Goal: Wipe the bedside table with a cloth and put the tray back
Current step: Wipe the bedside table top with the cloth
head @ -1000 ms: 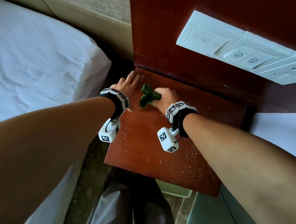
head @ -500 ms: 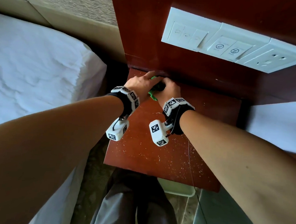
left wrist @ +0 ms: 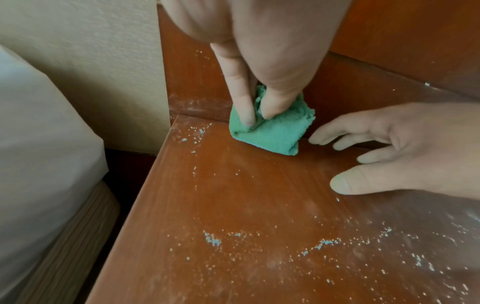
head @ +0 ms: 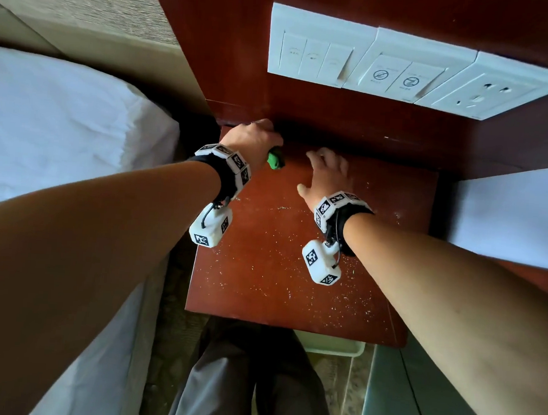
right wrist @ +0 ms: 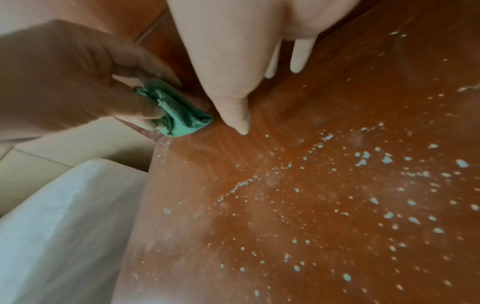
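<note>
Cloth point(left wrist: 270, 131) now in left hand point(head: 251, 141) only, right hand point(head: 328, 175) off.

In the head view, the person's left hand point(head: 250, 139) covered nearly all of the small folded green terry cloth point(head: 275, 160) — only one corner showed. The shallow pale green plastic tray point(head: 332, 347) lay mostly hidden under the front edge of the reddish-brown wooden bedside table point(head: 281, 272). The symbols on the white wall switch panel point(head: 405, 67) were too small to read. In the right wrist view, the right hand point(right wrist: 246, 41) was cut off at the top edge — blurred too.
</note>
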Available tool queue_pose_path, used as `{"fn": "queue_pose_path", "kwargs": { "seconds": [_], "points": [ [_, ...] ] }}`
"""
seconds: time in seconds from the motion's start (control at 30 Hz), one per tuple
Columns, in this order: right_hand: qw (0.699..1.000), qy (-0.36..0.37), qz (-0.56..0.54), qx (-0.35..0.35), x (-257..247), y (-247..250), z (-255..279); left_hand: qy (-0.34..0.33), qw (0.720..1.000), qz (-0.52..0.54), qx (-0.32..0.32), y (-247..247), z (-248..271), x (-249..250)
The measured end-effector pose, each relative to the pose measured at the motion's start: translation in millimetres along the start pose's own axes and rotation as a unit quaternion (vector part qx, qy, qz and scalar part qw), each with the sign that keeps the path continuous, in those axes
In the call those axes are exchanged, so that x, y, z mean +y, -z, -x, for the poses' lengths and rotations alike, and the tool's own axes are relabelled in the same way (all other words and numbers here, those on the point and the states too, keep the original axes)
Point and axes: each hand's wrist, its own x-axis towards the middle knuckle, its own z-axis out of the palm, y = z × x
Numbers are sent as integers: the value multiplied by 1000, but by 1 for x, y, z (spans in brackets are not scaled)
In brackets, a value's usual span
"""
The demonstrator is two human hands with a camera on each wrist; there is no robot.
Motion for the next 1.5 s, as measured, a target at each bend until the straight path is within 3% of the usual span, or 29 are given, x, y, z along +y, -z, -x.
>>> {"fn": "queue_pose_path", "kwargs": {
  "seconds": [0.17, 0.4, 0.7, 1.07, 1.37, 1.5],
  "points": [
    [988, -143, -53, 10, -2, -9, 4, -54, 997, -41, -20, -5, -1, 1],
    [984, -177, -38, -11, -13, -17, -1, -97, 985, -125, -63, -15, -7, -4],
    [983, -180, -26, -16, -12, -19, -2, -24, 991, -103, -85, -13, -5, -23],
    [983, -180, -2, -36, -11, -24, -6, 86, 996, -29, -18, -31, 5, -56],
    [984, -172, 9, -35, -8, -26, -3, 123, 992, 19, 33, -41, 8, -55],
    [984, -171, 9, -41, -7, -27, -3, 125, 992, 17, 28, -48, -1, -61]
  ]
}}
